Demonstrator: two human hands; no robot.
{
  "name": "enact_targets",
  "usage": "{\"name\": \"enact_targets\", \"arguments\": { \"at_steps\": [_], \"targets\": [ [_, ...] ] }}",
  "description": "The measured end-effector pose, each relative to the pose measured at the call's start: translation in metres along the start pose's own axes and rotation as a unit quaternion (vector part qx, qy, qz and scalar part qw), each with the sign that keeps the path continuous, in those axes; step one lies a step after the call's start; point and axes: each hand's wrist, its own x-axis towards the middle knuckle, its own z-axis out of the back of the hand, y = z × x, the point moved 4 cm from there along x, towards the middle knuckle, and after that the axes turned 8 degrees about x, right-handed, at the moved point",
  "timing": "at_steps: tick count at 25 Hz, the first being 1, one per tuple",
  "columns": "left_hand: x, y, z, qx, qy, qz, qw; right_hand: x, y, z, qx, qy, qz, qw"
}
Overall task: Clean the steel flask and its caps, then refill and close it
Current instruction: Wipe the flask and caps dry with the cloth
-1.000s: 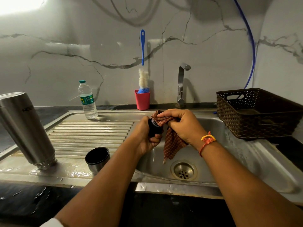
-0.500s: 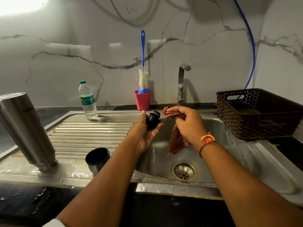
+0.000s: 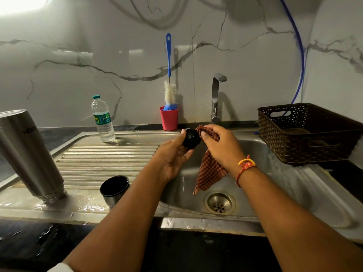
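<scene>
My left hand [image 3: 173, 154] holds a small black inner cap [image 3: 191, 138] over the sink basin, thumb and fingers curled round it. My right hand [image 3: 222, 146] pinches a red checked cloth [image 3: 209, 171] against the cap's right side; the cloth hangs down into the basin. The steel flask [image 3: 27, 154] stands upside down and tilted on the wet drainboard at the left. Its steel cup cap [image 3: 115, 190] with a black inside sits mouth-up on the drainboard near my left forearm.
A water bottle [image 3: 103, 119] stands at the back of the drainboard [image 3: 102, 163]. A red cup [image 3: 169, 120] holds a blue bottle brush [image 3: 168, 75] beside the tap [image 3: 216, 97]. A brown basket [image 3: 308, 132] sits right of the sink, whose drain [image 3: 220, 203] is uncovered.
The cloth has come off the top of the cap and now sits at its right side. My left hand has turned the cap and raised it slightly.
</scene>
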Motion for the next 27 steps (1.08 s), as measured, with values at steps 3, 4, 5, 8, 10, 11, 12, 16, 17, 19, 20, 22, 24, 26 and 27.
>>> {"name": "enact_targets", "arguments": {
  "at_steps": [3,4,5,8,10,11,12,16,17,19,20,22,24,26,27],
  "targets": [
    [-0.002,-0.005,-0.001,0.022,0.029,-0.026,0.999,0.001,0.003,0.002,-0.010,0.021,0.023,0.999],
    [-0.004,-0.007,-0.003,0.039,0.045,-0.034,0.998,0.001,0.003,0.003,-0.018,0.027,0.028,0.999],
    [-0.006,-0.008,-0.004,0.059,0.057,-0.044,0.996,0.002,0.003,0.003,-0.030,0.030,0.031,0.999],
    [-0.008,-0.008,-0.005,0.116,0.060,-0.078,0.988,0.001,0.001,0.003,-0.082,0.027,0.034,0.996],
    [-0.005,-0.008,-0.003,0.120,0.036,-0.098,0.987,-0.003,0.002,0.002,-0.111,0.031,0.044,0.992],
    [-0.004,-0.008,-0.001,0.113,0.018,-0.108,0.988,-0.005,0.004,-0.001,-0.123,0.040,0.053,0.990],
    [-0.002,-0.008,0.001,0.104,0.000,-0.116,0.988,-0.008,0.006,-0.004,-0.139,0.054,0.065,0.987],
    [-0.003,-0.006,0.001,0.088,0.005,-0.100,0.991,-0.013,0.012,-0.015,-0.199,0.052,0.114,0.972],
    [-0.003,-0.005,-0.001,0.098,0.024,-0.092,0.991,-0.011,0.012,-0.013,-0.196,0.033,0.119,0.973],
    [-0.004,-0.002,-0.005,0.132,0.054,-0.090,0.986,-0.006,0.009,-0.004,-0.190,0.008,0.106,0.976],
    [-0.004,-0.002,-0.006,0.149,0.060,-0.095,0.982,-0.003,0.007,-0.001,-0.189,0.002,0.093,0.978],
    [-0.003,-0.002,-0.007,0.173,0.053,-0.116,0.977,-0.002,0.006,0.001,-0.175,0.001,0.087,0.981],
    [-0.003,-0.002,-0.007,0.144,0.031,-0.122,0.981,-0.006,0.009,-0.005,-0.162,0.018,0.114,0.980],
    [-0.004,-0.002,-0.005,0.057,0.009,-0.095,0.994,-0.010,0.014,-0.016,-0.183,0.043,0.140,0.972],
    [-0.004,-0.001,-0.004,0.015,0.000,-0.077,0.997,-0.012,0.014,-0.020,-0.197,0.050,0.145,0.968]
  ]
}}
